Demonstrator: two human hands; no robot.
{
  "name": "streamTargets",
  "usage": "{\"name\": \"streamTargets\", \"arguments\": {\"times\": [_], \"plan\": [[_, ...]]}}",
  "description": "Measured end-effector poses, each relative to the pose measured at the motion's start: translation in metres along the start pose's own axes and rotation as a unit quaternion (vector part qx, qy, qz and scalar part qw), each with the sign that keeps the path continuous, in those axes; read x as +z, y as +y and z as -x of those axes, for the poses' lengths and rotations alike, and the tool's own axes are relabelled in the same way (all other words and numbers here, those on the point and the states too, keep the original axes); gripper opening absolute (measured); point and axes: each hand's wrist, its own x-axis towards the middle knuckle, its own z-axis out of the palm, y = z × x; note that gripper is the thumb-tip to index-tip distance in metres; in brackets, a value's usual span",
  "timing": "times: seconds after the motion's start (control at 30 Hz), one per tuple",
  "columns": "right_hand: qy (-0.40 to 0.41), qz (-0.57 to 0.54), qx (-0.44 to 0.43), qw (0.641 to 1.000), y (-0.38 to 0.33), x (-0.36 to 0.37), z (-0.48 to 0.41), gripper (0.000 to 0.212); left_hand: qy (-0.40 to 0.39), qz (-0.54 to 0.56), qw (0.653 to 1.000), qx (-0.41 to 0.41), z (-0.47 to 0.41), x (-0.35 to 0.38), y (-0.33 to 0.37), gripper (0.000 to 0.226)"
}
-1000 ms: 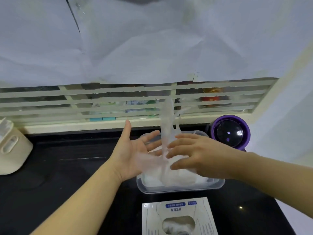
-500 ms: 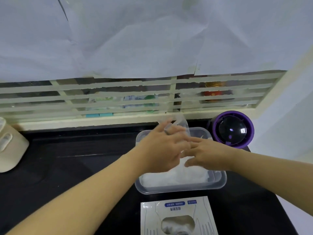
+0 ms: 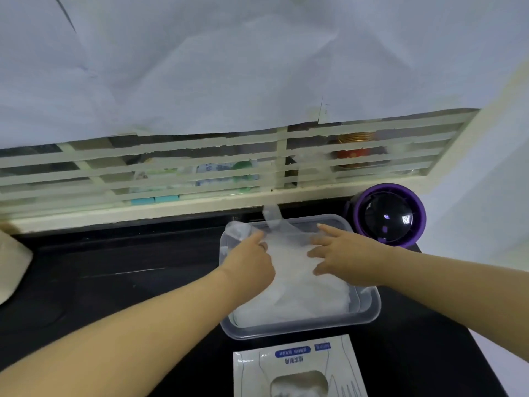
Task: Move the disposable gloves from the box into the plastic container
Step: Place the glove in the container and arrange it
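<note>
Nearest the camera, just on the near side of the plastic container, the glove box sits flat on the black desk. Through its cutout window I can see whitish stuff that looks like more gloves, so by my reckoning the job isn't finished. The container itself is pretty full, with a pale heap of disposable gloves lying inside it. Both hands are over the far half of the container, working on one see-through top glove that lies on the heap with a finger poking up past the container's far rim. The right hand has its grip wide and flat, fingers straight and spread, pressing down on that glove and holding nothing. The left hand is at the container's far left corner with its fingers bent down onto the glove. The back of the hand hides the tips, so I can't tell if that grip is pinching the film or just pushing on it. My read: this is the tuck-and-flatten step. The next move probably calls for getting that stray finger down inside the rim, then letting go gently, since this film looks light and clingy and could lift back out with a hand. After that, it's a reach to the box for another. Just beyond the container's far right corner is a round purple gadget, and behind the container runs a slatted window grille.
</note>
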Motion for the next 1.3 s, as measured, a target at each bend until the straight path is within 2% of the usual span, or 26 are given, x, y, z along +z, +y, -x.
{"name": "streamTargets", "arguments": {"times": [0.1, 0.17, 0.27, 0.33, 0.43, 0.5, 0.57, 0.67, 0.7, 0.77, 0.8, 0.87, 0.93, 1.03, 1.1, 1.2, 1.3], "plan": [[-0.048, -0.026, 0.025, 0.998, -0.004, -0.005, -0.002, 0.049, -0.044, 0.097, 0.994, -0.010, 0.002, 0.003, 0.009, 0.011], [-0.052, -0.081, 0.053, 0.994, -0.007, -0.011, -0.004, 0.048, -0.051, 0.148, 0.987, -0.020, 0.004, 0.003, 0.012, 0.010], [0.031, -0.237, 0.113, 0.964, -0.015, -0.026, -0.009, 0.045, -0.058, 0.243, 0.968, -0.027, 0.009, 0.004, 0.010, 0.014], [0.082, -0.305, 0.119, 0.941, -0.025, -0.031, -0.016, 0.042, -0.067, 0.355, 0.932, -0.023, 0.016, 0.000, 0.000, 0.023], [0.065, -0.304, 0.104, 0.945, -0.046, -0.024, -0.027, 0.058, -0.027, 0.488, 0.872, -0.040, 0.021, -0.009, -0.017, 0.037], [0.040, -0.271, 0.105, 0.956, -0.054, -0.012, -0.035, 0.070, 0.014, 0.487, 0.870, -0.074, 0.013, -0.010, -0.016, 0.038], [0.019, -0.276, 0.113, 0.954, -0.059, -0.003, -0.038, 0.076, 0.019, 0.464, 0.878, -0.111, -0.001, -0.005, -0.001, 0.043], [-0.026, -0.356, 0.145, 0.923, -0.062, 0.001, -0.038, 0.079, -0.020, 0.468, 0.873, -0.135, -0.022, 0.011, 0.019, 0.056], [-0.034, -0.382, 0.153, 0.911, -0.060, -0.001, -0.037, 0.077, -0.031, 0.476, 0.868, -0.135, -0.026, 0.015, 0.022, 0.060], [-0.004, -0.426, 0.167, 0.889, -0.052, -0.006, -0.035, 0.060, -0.032, 0.490, 0.863, -0.118, -0.031, 0.020, 0.024, 0.069], [0.022, -0.429, 0.170, 0.887, -0.047, -0.008, -0.034, 0.049, -0.028, 0.495, 0.862, -0.103, -0.032, 0.021, 0.025, 0.072], [0.048, -0.407, 0.168, 0.897, -0.040, -0.008, -0.033, 0.047, -0.026, 0.499, 0.863, -0.073, -0.033, 0.023, 0.026, 0.075], [0.035, -0.379, 0.141, 0.914, -0.039, -0.004, -0.032, 0.054, -0.026, 0.501, 0.863, -0.056, -0.033, 0.026, 0.025, 0.074], [-0.007, -0.348, 0.128, 0.929, -0.041, 0.009, -0.034, 0.082, -0.014, 0.524, 0.850, -0.053, -0.035, 0.029, 0.021, 0.078], [-0.035, -0.346, 0.139, 0.927, -0.041, 0.016, -0.033, 0.096, -0.004, 0.544, 0.837, -0.059, -0.035, 0.028, 0.019, 0.084], [-0.068, -0.374, 0.154, 0.912, -0.043, 0.018, -0.032, 0.102, 0.005, 0.553, 0.828, -0.095, -0.033, 0.026, 0.018, 0.088], [-0.078, -0.392, 0.164, 0.902, -0.047, 0.015, -0.034, 0.106, -0.047, 0.548, 0.827, -0.118, -0.034, 0.024, 0.019, 0.100]]}}
